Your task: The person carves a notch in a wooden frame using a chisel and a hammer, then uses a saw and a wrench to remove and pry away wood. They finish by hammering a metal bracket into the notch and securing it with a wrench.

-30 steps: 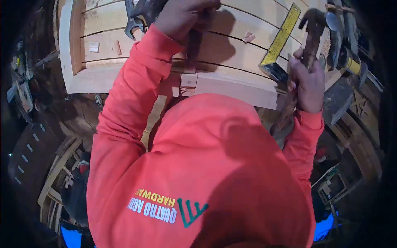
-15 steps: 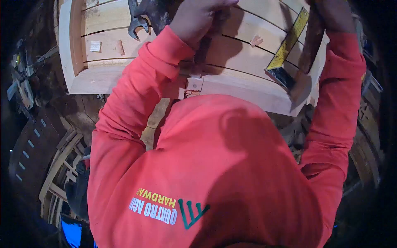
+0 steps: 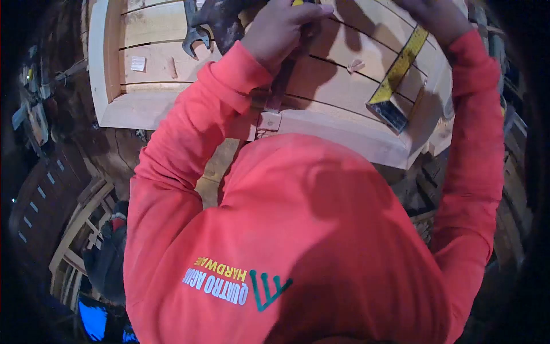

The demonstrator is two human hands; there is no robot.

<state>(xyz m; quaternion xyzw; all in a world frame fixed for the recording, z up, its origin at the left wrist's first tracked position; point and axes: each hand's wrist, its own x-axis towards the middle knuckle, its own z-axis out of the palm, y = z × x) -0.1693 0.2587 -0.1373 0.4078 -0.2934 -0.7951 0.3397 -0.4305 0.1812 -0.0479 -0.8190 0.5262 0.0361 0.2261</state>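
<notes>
My left hand [image 3: 281, 31] is closed around a chisel [image 3: 281, 86], its flat dark blade pointing down toward me. The blade's end rests at the edge of a pale wooden frame [image 3: 338, 126], beside a small square block with a dark spot [image 3: 269, 121]. At the top edge of the view my right hand [image 3: 432, 17] is raised with fingers curled; what it grips is cut off. Below it a try square [image 3: 401, 66] with a yellow blade and dark stock lies on the slatted wooden panel [image 3: 332, 83].
A wrench [image 3: 197, 40] and a dark tool [image 3: 226, 23] lie on the slats left of my left hand. Small wood chips [image 3: 355, 66] and a white scrap [image 3: 137, 63] are scattered there. Curved wooden pieces [image 3: 80, 229] stand at the lower left.
My right hand has moved up and left, and the dark brown wooden piece beneath it is out of sight. The chisel's end has shifted slightly; my left hand stays around it.
</notes>
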